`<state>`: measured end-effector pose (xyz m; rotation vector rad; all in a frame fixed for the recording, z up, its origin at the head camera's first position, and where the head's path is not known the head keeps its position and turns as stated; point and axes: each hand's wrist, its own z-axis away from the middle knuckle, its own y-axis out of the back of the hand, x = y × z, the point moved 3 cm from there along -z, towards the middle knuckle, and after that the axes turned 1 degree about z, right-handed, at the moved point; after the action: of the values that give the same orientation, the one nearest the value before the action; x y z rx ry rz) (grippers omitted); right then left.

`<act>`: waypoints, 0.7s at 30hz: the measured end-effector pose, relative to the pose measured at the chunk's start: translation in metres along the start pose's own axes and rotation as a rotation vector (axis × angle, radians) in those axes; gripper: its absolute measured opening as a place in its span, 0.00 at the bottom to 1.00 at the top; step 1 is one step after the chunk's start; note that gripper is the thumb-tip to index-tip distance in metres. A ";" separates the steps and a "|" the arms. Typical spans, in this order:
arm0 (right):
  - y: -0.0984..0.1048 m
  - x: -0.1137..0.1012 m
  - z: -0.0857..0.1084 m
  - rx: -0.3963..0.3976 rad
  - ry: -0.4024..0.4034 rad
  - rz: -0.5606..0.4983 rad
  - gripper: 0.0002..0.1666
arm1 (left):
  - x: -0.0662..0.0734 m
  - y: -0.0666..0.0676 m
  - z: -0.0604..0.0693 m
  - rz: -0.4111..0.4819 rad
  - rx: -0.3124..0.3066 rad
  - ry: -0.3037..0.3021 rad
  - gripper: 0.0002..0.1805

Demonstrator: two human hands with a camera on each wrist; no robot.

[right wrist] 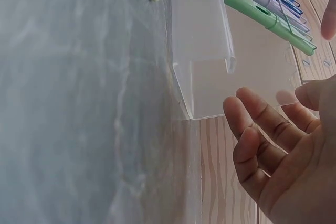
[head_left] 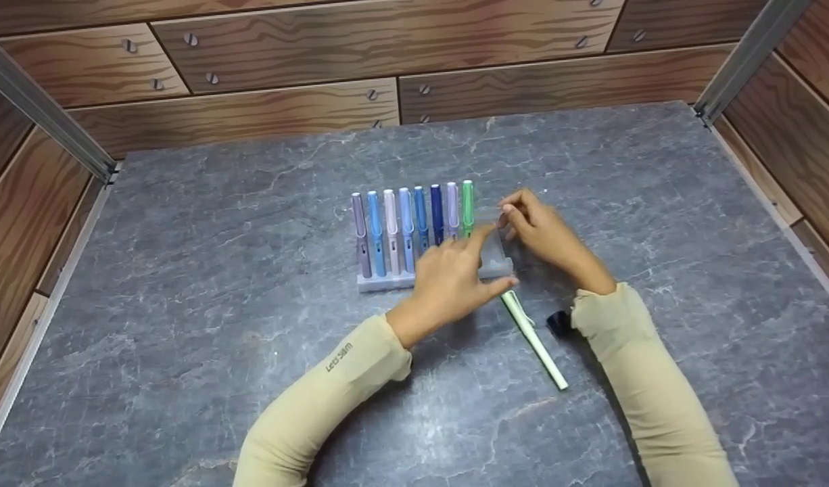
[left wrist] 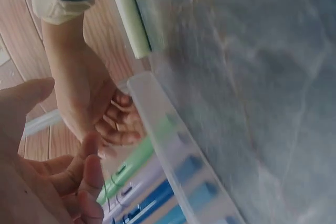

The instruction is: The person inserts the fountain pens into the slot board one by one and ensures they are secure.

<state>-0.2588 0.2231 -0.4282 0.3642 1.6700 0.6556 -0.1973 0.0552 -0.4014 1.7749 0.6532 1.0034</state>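
A clear plastic pen stand (head_left: pixel 497 265) holds a slanted row of several capped pens (head_left: pixel 376 233) in purple, blues, lilac and green. In the head view, my left hand (head_left: pixel 448 277) is over the stand's right half, fingers loosely extended and holding nothing; it hides the lower ends of some pens. My right hand (head_left: pixel 539 230) is at the stand's right side. In the right wrist view, its thumb and forefinger pinch the edge of the clear back panel (right wrist: pixel 252 77), the forefinger showing through the plastic. A pale green pen (head_left: pixel 533 338) lies on the table in front of the stand.
A grey marbled tabletop (head_left: pixel 205 284) carries everything. Wood-patterned panels (head_left: pixel 387 40) close off the back and sides, with metal posts (head_left: pixel 732 67) at the corners. A small black object (head_left: pixel 558 323) is beside the right cuff.
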 end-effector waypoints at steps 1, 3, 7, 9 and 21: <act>0.000 0.000 0.000 -0.002 0.000 -0.003 0.17 | 0.001 -0.002 0.001 0.002 -0.026 0.002 0.45; 0.000 -0.001 0.000 -0.004 -0.003 -0.005 0.18 | 0.004 -0.005 0.003 0.001 -0.084 0.011 0.47; 0.000 0.000 0.001 -0.003 -0.010 0.008 0.18 | 0.009 -0.012 0.005 -0.002 -0.166 0.013 0.47; 0.000 0.001 0.001 -0.003 -0.014 0.019 0.18 | 0.011 -0.014 0.006 -0.010 -0.190 0.017 0.46; 0.000 0.002 0.000 -0.002 -0.018 0.015 0.18 | 0.012 -0.024 0.007 -0.002 -0.334 0.052 0.50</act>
<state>-0.2595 0.2245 -0.4298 0.3799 1.6507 0.6635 -0.1849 0.0712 -0.4205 1.4602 0.4864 1.0910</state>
